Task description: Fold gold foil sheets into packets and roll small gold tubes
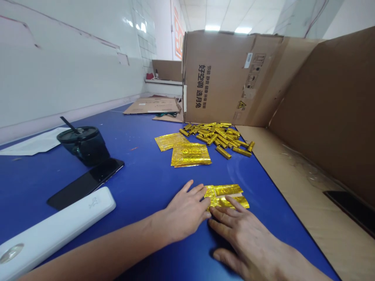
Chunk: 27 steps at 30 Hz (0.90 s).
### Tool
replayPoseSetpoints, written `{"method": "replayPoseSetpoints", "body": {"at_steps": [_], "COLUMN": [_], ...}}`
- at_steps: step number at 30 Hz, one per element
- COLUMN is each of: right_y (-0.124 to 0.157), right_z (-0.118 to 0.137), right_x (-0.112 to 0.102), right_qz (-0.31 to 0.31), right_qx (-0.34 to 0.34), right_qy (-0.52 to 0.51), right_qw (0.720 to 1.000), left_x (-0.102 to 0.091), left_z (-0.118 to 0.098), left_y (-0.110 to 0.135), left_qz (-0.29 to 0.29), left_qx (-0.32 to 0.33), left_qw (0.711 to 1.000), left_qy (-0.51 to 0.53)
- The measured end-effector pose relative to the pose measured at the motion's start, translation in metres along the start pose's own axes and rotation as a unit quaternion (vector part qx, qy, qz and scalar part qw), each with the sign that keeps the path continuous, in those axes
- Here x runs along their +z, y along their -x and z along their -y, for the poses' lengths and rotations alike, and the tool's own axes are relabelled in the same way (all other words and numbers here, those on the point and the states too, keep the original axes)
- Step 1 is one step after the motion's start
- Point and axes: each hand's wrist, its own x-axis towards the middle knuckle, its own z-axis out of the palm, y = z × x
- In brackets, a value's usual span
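Gold foil strips lie just under the fingers, on a blue counter.

Both hands are open, gripping nothing: left hand fingertips touch the foil, right hand fingers rest across it. Ahead of the fingers: two flat foil stacks, then one heap of rolled foil tubes, too many to count. Right of the fingers, the counter's edge runs near a cardboard sheet. Left: one phone.

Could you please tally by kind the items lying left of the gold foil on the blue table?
Dark tumbler with straw: 1
Black smartphone: 1
White oblong case: 1
White paper sheet: 1
Total: 4
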Motion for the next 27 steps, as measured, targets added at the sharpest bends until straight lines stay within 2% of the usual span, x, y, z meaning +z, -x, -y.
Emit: {"method": "replayPoseSetpoints", "body": {"at_steps": [7, 12, 16, 19, 22, 24, 27], "right_y": [0.002, 0.002, 0.0, -0.002, -0.002, -0.003, -0.005], "right_z": [0.002, 0.003, -0.011, -0.025, -0.032, -0.032, -0.028], "right_x": [0.0, 0.0, 0.002, 0.005, 0.011, 0.016, 0.021], "right_qz": [-0.004, -0.022, -0.084, -0.119, -0.076, -0.045, -0.035], "right_qx": [0.0, -0.014, -0.017, 0.033, 0.082, 0.093, 0.099], "right_qy": [-0.021, -0.045, -0.076, -0.029, 0.04, 0.067, 0.088], "right_qw": [1.0, 0.999, 0.993, 0.992, 0.993, 0.992, 0.991], "left_x": [0.001, 0.0, 0.0, -0.001, 0.0, 0.001, 0.004], "left_z": [-0.004, -0.002, 0.003, 0.005, 0.004, 0.004, 0.003], "left_y": [-0.004, -0.002, -0.001, -0.002, -0.002, -0.002, -0.002], "left_qz": [-0.003, 0.015, 0.025, 0.029, 0.031, 0.028, 0.026], "left_qx": [-0.026, -0.017, -0.004, -0.003, -0.004, -0.007, -0.001], "left_qw": [0.999, 0.998, 0.998, 0.998, 0.998, 0.999, 0.999], "left_qy": [0.04, 0.05, 0.054, 0.052, 0.046, 0.04, 0.032]}}
